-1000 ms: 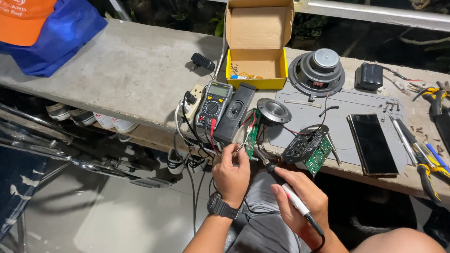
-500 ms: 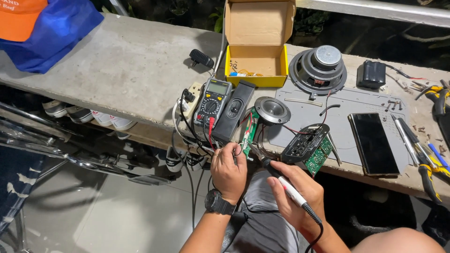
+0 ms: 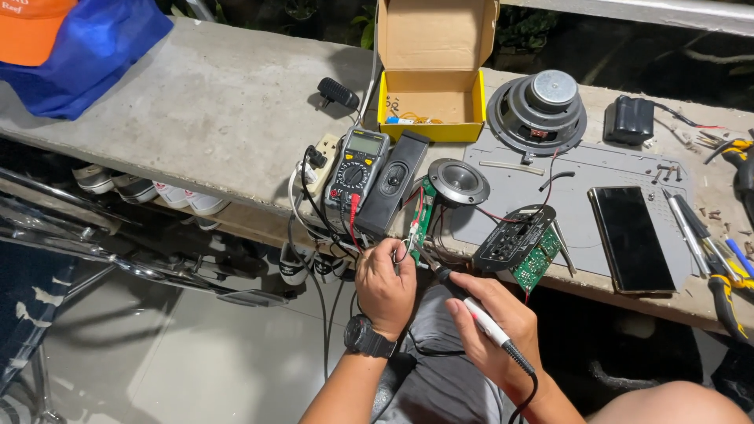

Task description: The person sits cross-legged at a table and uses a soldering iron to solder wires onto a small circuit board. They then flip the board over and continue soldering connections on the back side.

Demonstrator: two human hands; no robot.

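Observation:
My left hand, with a black wristwatch, pinches something thin, like a wire, at the near edge of a small green circuit board. My right hand grips a soldering iron like a pen, its tip pointing up-left to the spot beside my left fingers. A multimeter with red and black leads stands just beyond my left hand. A small round tweeter lies right of the board.
On the concrete bench stand an open yellow cardboard box, a large speaker driver, a grey mat with a dark phone, a black panel on a green board, a battery pack and hand tools. Shoes sit underneath.
Both hands stay at the small board; the iron's tip has shifted slightly toward my left fingers. The camera view has drifted a little.

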